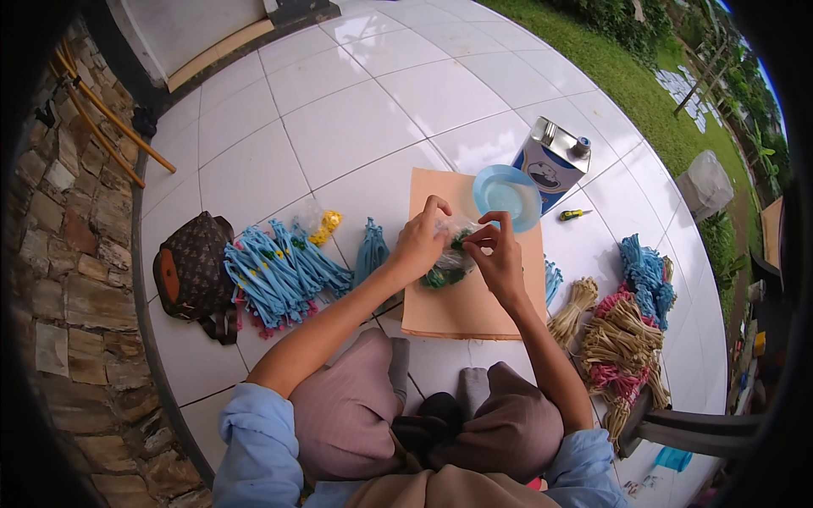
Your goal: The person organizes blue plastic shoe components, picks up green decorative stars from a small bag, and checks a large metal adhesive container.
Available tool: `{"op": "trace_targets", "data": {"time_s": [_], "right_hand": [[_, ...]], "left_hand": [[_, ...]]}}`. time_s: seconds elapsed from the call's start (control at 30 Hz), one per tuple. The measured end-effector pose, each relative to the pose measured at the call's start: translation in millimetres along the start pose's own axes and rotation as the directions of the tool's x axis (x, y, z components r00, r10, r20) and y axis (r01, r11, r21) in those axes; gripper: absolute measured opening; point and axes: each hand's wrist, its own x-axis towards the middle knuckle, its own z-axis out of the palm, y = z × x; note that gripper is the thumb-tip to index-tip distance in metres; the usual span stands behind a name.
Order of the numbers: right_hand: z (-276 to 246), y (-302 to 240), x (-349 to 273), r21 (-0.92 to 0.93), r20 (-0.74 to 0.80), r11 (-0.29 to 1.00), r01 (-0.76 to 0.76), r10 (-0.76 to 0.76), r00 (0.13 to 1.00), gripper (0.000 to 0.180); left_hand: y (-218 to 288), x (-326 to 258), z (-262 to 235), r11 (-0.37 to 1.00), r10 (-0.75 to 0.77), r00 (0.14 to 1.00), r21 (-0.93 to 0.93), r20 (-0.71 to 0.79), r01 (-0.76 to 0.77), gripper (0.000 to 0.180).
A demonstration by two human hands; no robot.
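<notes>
A clear plastic bag (458,229) with small dark green pieces (444,277) in it is between my hands, above a flat tan board (436,317). My left hand (421,243) is closed on the bag's left side. Thumb and fingers of my right hand (498,256) are pinched together at the bag's right side, by a green bit; what they grip is too small to make out. Just beyond my right hand, a light blue plastic bowl (501,179) rests on the far right part of the board.
Bundles of blue cords (288,269) lie left beside a brown patterned bag (193,267) and yellow pieces (325,227). A metal can (550,157) stands behind the bowl, near a small green-and-yellow screwdriver (575,215). Beige cord bundles (622,337) are piled right.
</notes>
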Motion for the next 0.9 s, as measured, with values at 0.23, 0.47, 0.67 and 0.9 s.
{"op": "trace_targets", "data": {"time_s": [0.23, 0.47, 0.67, 0.9], "right_hand": [[-14.9, -1.9, 0.4, 0.289, -0.064, 0.953, -0.090, 0.113, 0.992, 0.037], [-37.1, -27.2, -9.8, 0.289, -0.144, 0.957, -0.013, 0.057, 0.988, 0.039], [-49.8, -32.3, -20.4, 0.321, -0.110, 0.947, -0.015, 0.053, 0.993, 0.045], [-75.0, -22.0, -23.2, 0.498, 0.065, 0.859, -0.120, 0.100, 0.993, 0.045]], "left_hand": [[5.3, -3.4, -2.3, 0.907, 0.223, 0.947, 0.405, -0.233, -0.115, 0.029], [59.9, -3.3, 1.5, 0.941, 0.325, 0.945, 0.090, 0.029, -0.326, 0.023], [66.4, -4.9, 10.0, 0.969, 0.211, 0.973, -0.153, 0.092, -0.196, 0.023], [65.8, -5.8, 11.6, 0.925, 0.048, 0.967, -0.376, 0.251, 0.052, 0.019]]}}
